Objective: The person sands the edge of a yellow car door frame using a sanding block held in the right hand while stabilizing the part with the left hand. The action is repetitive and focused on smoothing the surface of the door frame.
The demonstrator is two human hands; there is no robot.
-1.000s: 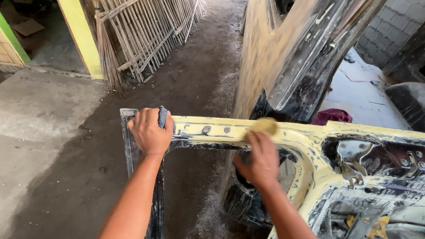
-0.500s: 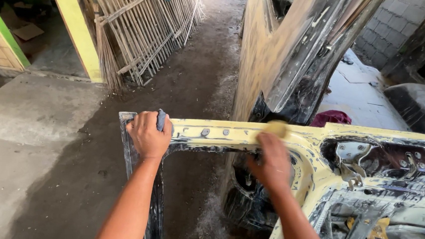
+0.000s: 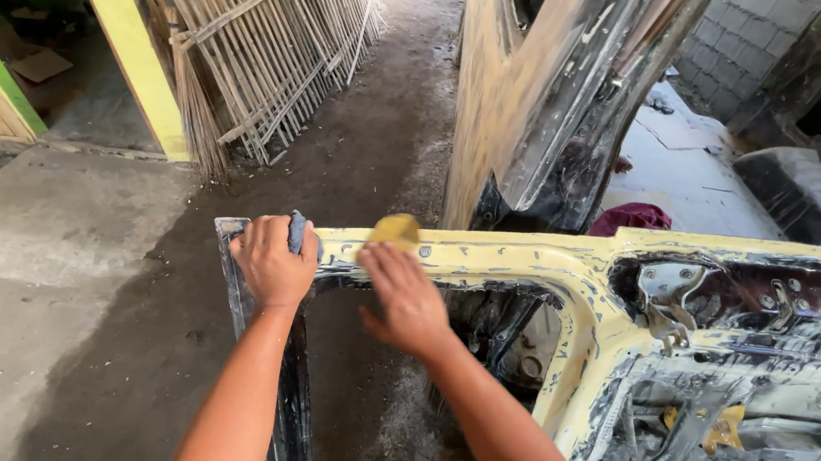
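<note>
Dirt floor [image 3: 380,113], pretty grubby; bamboo fencing [image 3: 269,47] is stood on it, door frame [image 3: 524,258] too.

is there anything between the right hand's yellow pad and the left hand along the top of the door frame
Nothing visible. The right hand presses the yellow pad on the door frame; only bare filler-coated rail lies between it and the left hand, which grips a blue cloth.

The car door [image 3: 562,270] across the lower frame is pale yellow, streaked with black and bare grey metal. The pad [image 3: 394,230] at centre is mustard yellow. The cloth [image 3: 296,232] left of it is grey-blue. A maroon rag [image 3: 631,217] lies right of centre. The pillar [image 3: 125,47] at upper left is yellow-green.
</note>
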